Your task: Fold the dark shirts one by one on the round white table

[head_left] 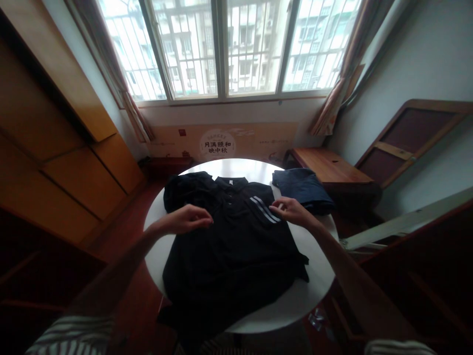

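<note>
A black polo shirt (236, 256) with a collar, buttons and pale stripes on one sleeve lies front up on a round white table (318, 256). Its lower part reaches over the near edge, with the hem bunched. Above the shirt's left side is my left hand (190, 218), its fingers loosely bent and apart, with nothing visible in them. My right hand (290, 210) is at the outer edge of the striped sleeve, thumb and fingertips pinched together there. Exactly how much cloth they grip is too small to make out.
Dark bundled cloth (186, 190) lies at the table's back left, and folded navy cloth (303, 190) at the back right. Behind stand a wooden bench (328, 165) and a barred window. Wooden cabinets (81, 177) line the left; a pale bar (402, 224) slants in at right.
</note>
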Action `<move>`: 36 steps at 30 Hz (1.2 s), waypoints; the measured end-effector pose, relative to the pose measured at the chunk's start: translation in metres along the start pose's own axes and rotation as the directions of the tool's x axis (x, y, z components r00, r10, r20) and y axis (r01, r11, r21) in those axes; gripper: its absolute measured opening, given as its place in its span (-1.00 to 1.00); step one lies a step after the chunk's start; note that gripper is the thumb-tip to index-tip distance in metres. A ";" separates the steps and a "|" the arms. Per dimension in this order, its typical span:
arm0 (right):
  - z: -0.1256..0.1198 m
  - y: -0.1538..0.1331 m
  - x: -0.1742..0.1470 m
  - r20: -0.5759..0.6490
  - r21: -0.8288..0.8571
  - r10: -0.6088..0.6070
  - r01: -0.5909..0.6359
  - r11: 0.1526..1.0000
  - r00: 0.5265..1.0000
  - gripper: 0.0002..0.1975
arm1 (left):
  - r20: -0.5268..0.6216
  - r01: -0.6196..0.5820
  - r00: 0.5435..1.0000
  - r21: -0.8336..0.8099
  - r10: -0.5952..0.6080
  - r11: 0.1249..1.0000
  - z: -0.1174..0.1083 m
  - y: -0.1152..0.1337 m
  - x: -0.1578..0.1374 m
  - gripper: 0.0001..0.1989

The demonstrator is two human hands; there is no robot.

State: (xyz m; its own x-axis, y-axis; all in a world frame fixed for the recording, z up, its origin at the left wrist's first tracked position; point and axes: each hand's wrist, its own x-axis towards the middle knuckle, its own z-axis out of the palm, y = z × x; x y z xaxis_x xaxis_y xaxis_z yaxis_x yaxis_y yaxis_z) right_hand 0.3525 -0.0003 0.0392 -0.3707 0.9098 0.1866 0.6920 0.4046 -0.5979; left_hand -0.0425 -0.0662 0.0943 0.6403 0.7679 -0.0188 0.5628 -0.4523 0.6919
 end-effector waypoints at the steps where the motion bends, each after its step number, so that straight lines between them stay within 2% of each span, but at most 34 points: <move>1: 0.004 -0.002 0.023 -0.033 -0.063 0.038 -0.040 0.997 0.999 -0.72 | -0.130 0.002 0.991 0.059 0.006 0.998 -0.002 -0.010 0.027 -0.70; 3: 0.014 -0.006 0.067 -0.055 -0.171 0.165 -0.172 0.970 0.985 -0.76 | -0.365 0.075 0.931 0.186 -0.002 0.980 -0.005 -0.029 0.083 -0.72; 6: 0.030 -0.009 0.122 -0.005 -0.219 0.257 -0.251 0.943 0.967 -0.74 | -0.434 0.373 0.865 0.223 -0.250 0.901 -0.007 -0.055 0.155 -0.74; 8: 0.039 -0.005 0.146 0.009 -0.245 0.305 -0.293 0.924 0.952 -0.62 | -0.441 0.487 0.821 0.211 -0.362 0.847 -0.005 -0.069 0.187 -0.72; 11: 0.050 0.007 0.165 0.028 -0.285 0.390 -0.367 0.886 0.920 -0.41 | -0.472 0.571 0.762 0.164 -0.445 0.804 0.000 -0.088 0.211 -0.42; 13: 0.053 0.017 0.168 0.068 -0.297 0.413 -0.377 0.877 0.908 -0.43 | -0.477 0.613 0.718 0.087 -0.508 0.785 0.002 -0.099 0.217 -0.28; 15: 0.054 0.026 0.168 0.096 -0.305 0.394 -0.350 0.886 0.914 -0.56 | -0.457 0.632 0.695 0.019 -0.555 0.775 0.001 -0.108 0.220 -0.30; 18: 0.053 0.034 0.166 0.093 -0.320 0.336 -0.291 0.902 0.937 -0.70 | -0.330 0.648 0.708 -0.046 -0.624 0.760 -0.002 -0.117 0.224 -0.46; 20: 0.053 0.037 0.164 0.072 -0.327 0.305 -0.267 0.906 0.950 -0.72 | -0.239 0.659 0.710 -0.105 -0.662 0.745 -0.002 -0.122 0.227 -0.54; 21: 0.052 0.038 0.165 0.057 -0.330 0.293 -0.259 0.908 0.954 -0.72 | -0.229 0.650 0.715 -0.130 -0.660 0.749 -0.002 -0.124 0.229 -0.58; 25: 0.048 0.034 0.174 -0.026 -0.334 0.235 -0.230 0.914 0.972 -0.71 | -0.386 0.550 0.736 -0.138 -0.557 0.823 0.003 -0.132 0.240 -0.70; 28: 0.041 0.030 0.190 -0.117 -0.328 0.164 -0.194 0.925 0.979 -0.63 | -0.499 0.482 0.732 -0.103 -0.464 0.870 0.005 -0.134 0.250 -0.49; 31: 0.036 0.027 0.203 -0.184 -0.307 0.050 -0.106 0.946 0.982 -0.50 | -0.541 0.422 0.770 0.033 -0.339 0.906 0.008 -0.131 0.256 -0.36; 33: 0.037 0.026 0.202 -0.141 -0.329 0.017 -0.063 0.942 0.990 -0.39 | -0.527 0.404 0.801 0.129 -0.282 0.906 0.014 -0.125 0.254 -0.39; 36: 0.048 0.022 0.175 0.029 -0.369 -0.002 0.013 0.929 1.000 -0.44 | -0.446 0.363 0.865 0.236 -0.231 0.901 0.034 -0.108 0.231 -0.50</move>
State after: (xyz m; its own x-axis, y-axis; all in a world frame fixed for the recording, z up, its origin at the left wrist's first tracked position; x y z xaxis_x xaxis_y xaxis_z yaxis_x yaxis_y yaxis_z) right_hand 0.2731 0.1635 0.0207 -0.3899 0.9059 0.1653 0.8671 0.4216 -0.2654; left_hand 0.0623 0.1445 -0.0091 0.1905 0.9708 0.1457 0.8630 -0.2364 0.4464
